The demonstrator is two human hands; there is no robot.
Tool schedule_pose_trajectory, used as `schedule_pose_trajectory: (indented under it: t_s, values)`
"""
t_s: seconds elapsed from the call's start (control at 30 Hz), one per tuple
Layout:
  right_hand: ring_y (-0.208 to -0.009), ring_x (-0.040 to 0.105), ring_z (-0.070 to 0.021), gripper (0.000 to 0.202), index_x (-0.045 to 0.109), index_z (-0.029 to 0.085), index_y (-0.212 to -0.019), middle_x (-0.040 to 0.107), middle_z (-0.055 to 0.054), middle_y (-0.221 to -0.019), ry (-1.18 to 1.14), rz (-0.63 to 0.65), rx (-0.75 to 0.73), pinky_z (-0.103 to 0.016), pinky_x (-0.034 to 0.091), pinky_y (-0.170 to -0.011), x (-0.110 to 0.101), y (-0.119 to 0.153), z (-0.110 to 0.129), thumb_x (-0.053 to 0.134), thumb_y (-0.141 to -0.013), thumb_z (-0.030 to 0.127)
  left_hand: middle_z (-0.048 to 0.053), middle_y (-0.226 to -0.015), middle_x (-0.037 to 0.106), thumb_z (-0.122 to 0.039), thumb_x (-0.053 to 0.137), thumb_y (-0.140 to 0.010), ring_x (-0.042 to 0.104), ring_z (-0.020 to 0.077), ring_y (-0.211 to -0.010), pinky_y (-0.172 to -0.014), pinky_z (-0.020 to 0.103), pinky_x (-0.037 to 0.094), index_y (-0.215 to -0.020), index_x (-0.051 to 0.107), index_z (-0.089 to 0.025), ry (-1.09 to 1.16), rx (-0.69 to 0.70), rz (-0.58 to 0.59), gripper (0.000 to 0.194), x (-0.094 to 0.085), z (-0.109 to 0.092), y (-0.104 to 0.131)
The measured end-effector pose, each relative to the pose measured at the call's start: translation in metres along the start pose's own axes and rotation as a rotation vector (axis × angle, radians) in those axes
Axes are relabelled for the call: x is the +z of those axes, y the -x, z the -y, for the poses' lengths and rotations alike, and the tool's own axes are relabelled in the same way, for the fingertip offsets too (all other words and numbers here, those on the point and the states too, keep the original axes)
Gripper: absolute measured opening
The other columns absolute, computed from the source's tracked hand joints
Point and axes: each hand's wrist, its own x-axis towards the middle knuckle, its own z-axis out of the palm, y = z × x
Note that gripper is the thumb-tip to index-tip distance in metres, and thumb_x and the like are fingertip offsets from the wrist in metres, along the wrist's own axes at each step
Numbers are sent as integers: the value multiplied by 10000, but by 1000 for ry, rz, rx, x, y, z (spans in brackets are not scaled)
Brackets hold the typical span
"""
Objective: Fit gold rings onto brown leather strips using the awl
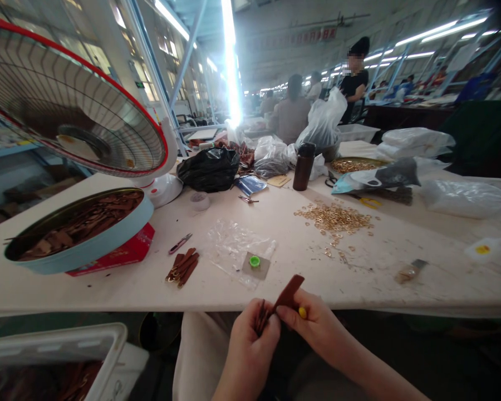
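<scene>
In front of the table's edge, my left hand [254,334] is closed around several dark brown leather strips [262,318]. Close beside it, my right hand [317,323] pinches a wider brown leather strap [289,291] between thumb and fingers, its far end pointing up and right. A small yellow tip [303,313] sticks out of the right hand; what it belongs to is hidden. Beyond my hands lie a green round cap [254,261] on a grey square and a pile of leather straps with gold rings [182,267]. Loose gold rings [336,218] are heaped farther right.
On the left, a fan [158,189] stands behind a round tin [121,234] of leather pieces, which rests on a red box [136,248]. Thread snips [180,243], a dark bottle [304,167] and plastic bags [273,156] occupy the table. A white crate [119,340] sits below left.
</scene>
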Motion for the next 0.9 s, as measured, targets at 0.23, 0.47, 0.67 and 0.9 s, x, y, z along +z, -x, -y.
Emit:
schedule_pose_trajectory:
  t_s: [0.23, 0.47, 0.67, 0.9]
  values:
    - [-620, 511, -159, 167, 536, 176, -775, 539, 5, -657, 52, 45, 19, -250, 414, -569, 3, -10, -8, 492, -850, 318, -85, -462, 403, -364, 588, -685, 296, 51, -367, -369, 189, 235, -690, 523, -171, 152, -209, 15, 204, -6, 11, -13]
    - [-589, 464, -143, 411, 492, 187, -676, 492, 13, -596, 83, -242, -6, -243, 377, -558, -20, -41, -20, 340, -914, 485, -109, -398, 355, -326, 624, -599, 235, 37, -337, -342, 175, 138, -622, 468, -190, 244, -342, -164, 208, -13, 2, -28]
    - [-512, 440, -133, 404, 486, 194, -688, 466, 33, -532, 125, -469, -131, -238, 360, -507, -21, -87, -30, 337, -919, 490, -106, -454, 347, -294, 619, -652, 232, 25, -383, -393, 168, 121, -702, 502, -166, 365, -269, -343, 180, -35, 4, -51]
    - [-556, 464, -138, 383, 465, 199, -659, 473, 25, -564, 178, -379, -146, -246, 370, -555, -6, -125, -61, 340, -939, 428, -98, -485, 383, -282, 614, -675, 243, 17, -373, -389, 171, 117, -702, 497, -168, 353, -287, -402, 165, -54, 17, -67]
